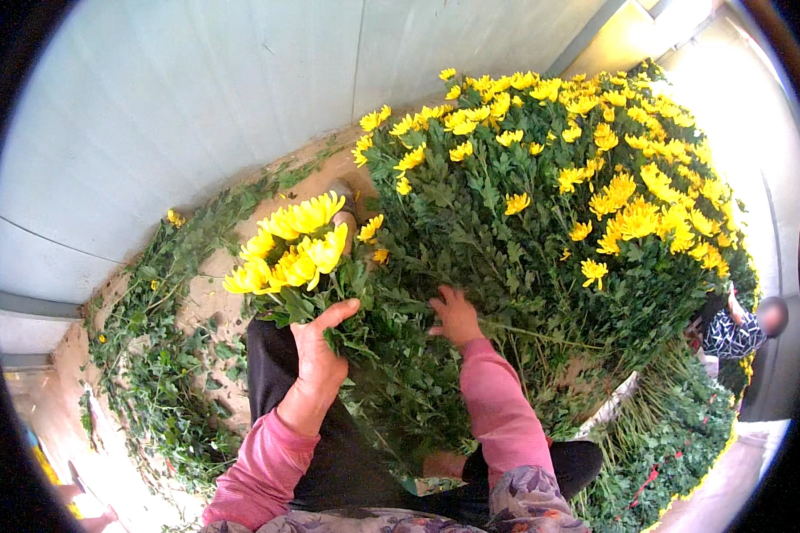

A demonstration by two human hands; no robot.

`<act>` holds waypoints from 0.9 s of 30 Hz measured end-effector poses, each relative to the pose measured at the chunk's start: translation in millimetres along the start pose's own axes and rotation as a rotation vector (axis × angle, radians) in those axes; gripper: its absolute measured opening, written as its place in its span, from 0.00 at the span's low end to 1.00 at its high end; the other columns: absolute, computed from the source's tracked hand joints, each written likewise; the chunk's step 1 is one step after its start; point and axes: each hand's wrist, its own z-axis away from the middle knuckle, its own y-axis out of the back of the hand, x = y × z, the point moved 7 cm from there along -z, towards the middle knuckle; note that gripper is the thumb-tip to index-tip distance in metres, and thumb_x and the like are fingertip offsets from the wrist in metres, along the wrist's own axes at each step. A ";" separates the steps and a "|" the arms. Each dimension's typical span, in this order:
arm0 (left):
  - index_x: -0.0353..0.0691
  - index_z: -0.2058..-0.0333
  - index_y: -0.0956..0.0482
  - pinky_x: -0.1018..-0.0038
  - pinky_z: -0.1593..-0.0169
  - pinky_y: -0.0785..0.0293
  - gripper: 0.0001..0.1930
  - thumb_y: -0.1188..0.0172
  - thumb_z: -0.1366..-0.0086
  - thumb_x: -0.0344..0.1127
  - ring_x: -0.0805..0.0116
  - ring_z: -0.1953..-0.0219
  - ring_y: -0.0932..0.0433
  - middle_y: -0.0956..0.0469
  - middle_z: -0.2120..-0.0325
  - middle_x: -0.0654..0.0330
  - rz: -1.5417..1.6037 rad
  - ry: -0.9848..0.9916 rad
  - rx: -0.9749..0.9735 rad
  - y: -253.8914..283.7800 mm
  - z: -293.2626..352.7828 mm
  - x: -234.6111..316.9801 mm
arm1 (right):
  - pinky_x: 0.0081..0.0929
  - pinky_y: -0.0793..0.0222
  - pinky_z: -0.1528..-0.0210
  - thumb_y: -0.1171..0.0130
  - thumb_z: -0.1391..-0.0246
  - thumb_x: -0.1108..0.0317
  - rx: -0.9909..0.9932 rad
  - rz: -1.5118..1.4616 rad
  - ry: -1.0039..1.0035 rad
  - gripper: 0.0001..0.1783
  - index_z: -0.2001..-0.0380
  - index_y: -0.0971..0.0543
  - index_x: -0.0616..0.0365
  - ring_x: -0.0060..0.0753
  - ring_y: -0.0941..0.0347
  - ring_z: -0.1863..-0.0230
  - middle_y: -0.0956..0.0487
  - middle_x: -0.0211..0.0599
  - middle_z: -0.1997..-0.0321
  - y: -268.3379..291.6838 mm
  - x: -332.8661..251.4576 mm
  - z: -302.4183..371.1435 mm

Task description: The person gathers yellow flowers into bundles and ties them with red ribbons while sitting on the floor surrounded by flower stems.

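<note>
My left hand [320, 355] is closed round the upper stems of a small bunch of yellow chrysanthemums [298, 244], its thumb pointing right. The blooms sit close together above the fist, and the lower stems are lost among dark leaves. To the right, my right hand [456, 317] is stretched over the leafy stems with its fingers apart. No stem shows clearly in its grasp. Beyond it lies a large heap of cut yellow chrysanthemums [507, 209], blooms mostly toward the far and right sides.
A pale panel wall [196, 98] curves along the far left. Stripped leaves and stems [156, 355] litter the floor on the left. Bundled stems [676, 426] with red ties lie at the lower right. A person in a patterned top [733, 336] is at the far right.
</note>
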 end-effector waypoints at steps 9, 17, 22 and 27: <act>0.38 0.57 0.24 0.70 0.58 0.24 0.21 0.36 0.53 0.22 0.67 0.62 0.22 0.21 0.63 0.61 -0.058 0.066 -0.065 -7.6 2.2 -0.3 | 0.49 0.38 0.44 0.35 0.55 0.71 0.441 -0.037 -0.095 0.18 0.58 0.25 0.56 0.52 0.38 0.40 0.32 0.42 0.40 12.9 14.9 -13.1; 0.39 0.53 0.27 0.69 0.60 0.23 0.22 0.37 0.50 0.21 0.65 0.64 0.21 0.23 0.63 0.61 -0.062 -0.047 -0.064 -13.2 -1.2 4.2 | 0.46 0.34 0.46 0.39 0.46 0.67 0.313 -0.364 -0.295 0.22 0.48 0.28 0.58 0.56 0.31 0.46 0.25 0.47 0.47 18.7 17.1 -39.2; 0.38 0.58 0.24 0.70 0.58 0.25 0.22 0.34 0.54 0.19 0.66 0.64 0.22 0.22 0.65 0.64 0.021 0.042 -0.056 -13.0 -2.7 -5.6 | 0.39 0.32 0.45 0.47 0.39 0.72 0.388 -0.621 -0.288 0.26 0.38 0.34 0.62 0.51 0.30 0.42 0.28 0.50 0.40 65.9 48.4 7.4; 0.35 0.61 0.22 0.71 0.56 0.27 0.20 0.33 0.56 0.18 0.68 0.64 0.22 0.21 0.66 0.64 0.013 -0.039 -0.098 -13.7 -8.3 -11.3 | 0.36 0.36 0.39 0.48 0.39 0.75 0.532 -0.717 -0.343 0.26 0.38 0.35 0.67 0.49 0.32 0.38 0.30 0.55 0.38 113.8 53.6 54.3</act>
